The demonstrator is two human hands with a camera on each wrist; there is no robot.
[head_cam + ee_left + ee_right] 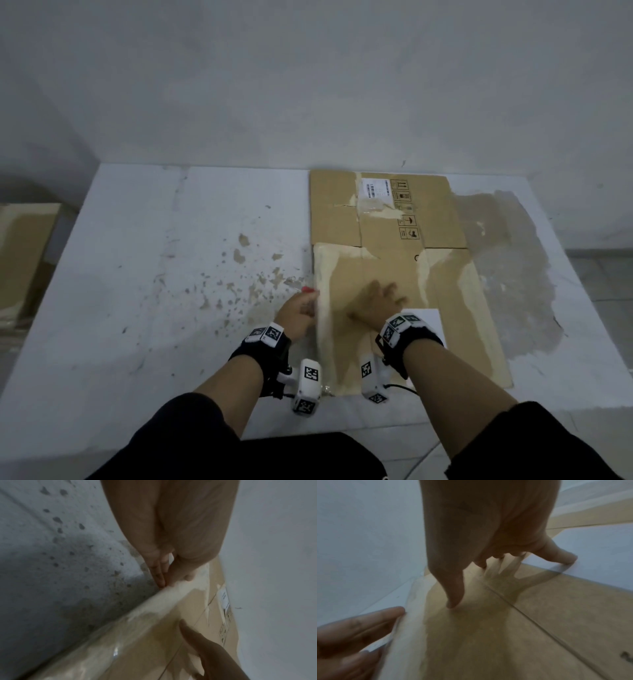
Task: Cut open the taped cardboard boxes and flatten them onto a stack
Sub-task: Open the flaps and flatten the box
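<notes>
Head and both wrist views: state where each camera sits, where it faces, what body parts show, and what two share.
Head: on the head, facing forward and down at table and flattened cardboard; both forearms, left hand, right hand.
Left wrist: on that wrist, facing along the left hand to the cardboard's taped edge; right hand lower right.
Right wrist: on that wrist, facing along the right hand spread on the cardboard; left fingers lower left.
Shared: both wrist views show that edge.

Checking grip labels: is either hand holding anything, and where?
Right hand presses flat on the cardboard. Left hand: fingers and thumb meet at its left edge; whether they pinch it is unclear.
</notes>
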